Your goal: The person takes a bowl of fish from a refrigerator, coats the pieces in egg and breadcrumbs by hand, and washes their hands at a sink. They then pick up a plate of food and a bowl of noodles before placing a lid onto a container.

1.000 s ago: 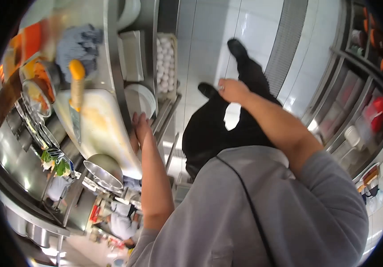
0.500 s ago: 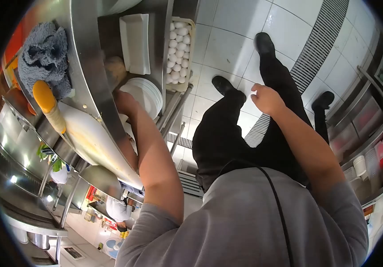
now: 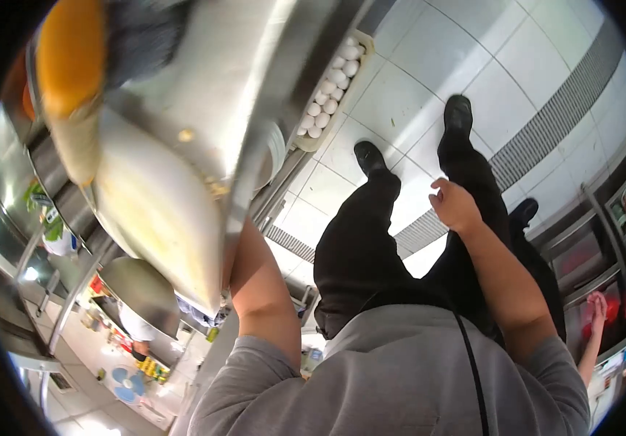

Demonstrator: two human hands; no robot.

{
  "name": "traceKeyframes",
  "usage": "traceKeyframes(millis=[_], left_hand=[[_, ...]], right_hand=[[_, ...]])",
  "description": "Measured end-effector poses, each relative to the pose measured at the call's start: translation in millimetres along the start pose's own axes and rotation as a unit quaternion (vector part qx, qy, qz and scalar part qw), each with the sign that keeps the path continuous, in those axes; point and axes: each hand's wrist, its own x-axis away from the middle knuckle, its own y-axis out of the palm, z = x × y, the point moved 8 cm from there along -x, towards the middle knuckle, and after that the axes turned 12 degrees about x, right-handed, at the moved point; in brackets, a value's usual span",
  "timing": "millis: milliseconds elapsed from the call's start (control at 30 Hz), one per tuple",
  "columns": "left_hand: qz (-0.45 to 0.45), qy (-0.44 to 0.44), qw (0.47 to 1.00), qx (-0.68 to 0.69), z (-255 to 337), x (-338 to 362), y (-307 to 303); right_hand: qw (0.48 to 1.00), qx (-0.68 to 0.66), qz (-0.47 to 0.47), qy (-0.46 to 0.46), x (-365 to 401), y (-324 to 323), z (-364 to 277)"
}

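My left forearm [image 3: 251, 265] reaches beneath the edge of the steel counter [image 3: 244, 116], which hides the hand and anything in it. White plates [image 3: 277, 154] show partly below that edge, near where the arm disappears. My right hand [image 3: 458, 207] hangs over the floor by my leg, its fingers loosely bent and apart, holding nothing. On the counter lies a pale, stained cutting board [image 3: 157, 211]. Close to the camera, a yellow-handled tool [image 3: 73, 65] appears large and blurred beside a grey cloth [image 3: 146, 40].
A tray of white eggs [image 3: 331, 91] sits beyond the counter edge. A metal bowl [image 3: 138, 294] is beside the board's lower end. Another person's hand [image 3: 598, 309] is by the shelving [image 3: 582, 240] at right. A drain grate [image 3: 546, 116] crosses the tiled floor.
The view has moved closer over the counter, which now covers my left hand and most of the plates. My right hand stays low and bare. Another person's hand has appeared at right.
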Motion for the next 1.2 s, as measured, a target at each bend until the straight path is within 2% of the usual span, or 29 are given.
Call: traceKeyframes(millis=[100, 200, 300, 433, 667, 733, 800, 833, 867, 900, 933, 1000, 1067, 1133, 1200], left_hand=[[0.131, -0.152, 0.975, 0.095, -11, 4, 9], [0.282, -0.273, 0.892, 0.225, -12, 13, 26], [0.402, -0.316, 0.794, 0.329, 13, 27, 43], [0.523, -0.303, 0.678, 0.417, 71, 44, 55], [0.657, -0.158, 0.567, 0.472, 178, 82, 25], [0.672, -0.085, 0.553, 0.486, 215, 112, 20], [0.648, -0.014, 0.537, 0.54, 243, 166, -3], [0.625, 0.029, 0.565, 0.538, 271, 161, 17], [0.645, 0.12, 0.536, 0.532, 285, 179, 9], [0.646, 0.174, 0.56, 0.489, 300, 205, -6], [0.626, 0.246, 0.563, 0.48, 316, 222, -12], [0.606, 0.316, 0.521, 0.511, 322, 268, -36], [0.637, 0.349, 0.498, 0.474, 315, 319, -67], [0.663, 0.381, 0.478, 0.433, 306, 369, -90], [0.692, 0.396, 0.467, 0.384, 291, 415, -109]], right_hand=[[0.999, 0.032, 0.004, -0.011, -1, 5, -4], [0.999, 0.043, 0.006, -0.008, 0, 1, -10], [0.998, 0.038, 0.029, -0.035, 7, -6, -18], [0.997, 0.036, 0.045, -0.049, 20, -6, -24], [0.985, -0.033, 0.046, -0.161, 54, -31, -113], [0.954, -0.224, 0.08, -0.182, 68, -50, -137], [0.952, -0.214, 0.078, -0.204, 100, -82, -184], [0.95, -0.254, 0.074, -0.168, 121, -99, -207], [0.944, -0.293, 0.07, -0.133, 140, -116, -227], [0.961, -0.249, 0.051, -0.112, 158, -127, -241], [0.974, -0.196, 0.054, -0.103, 175, -138, -250], [0.959, -0.155, 0.155, -0.177, 203, -160, -254], [0.966, -0.179, 0.147, -0.113, 257, -194, -270], [0.943, -0.206, 0.196, -0.171, 297, -227, -289], [0.922, -0.222, 0.23, -0.219, 338, -254, -339]])
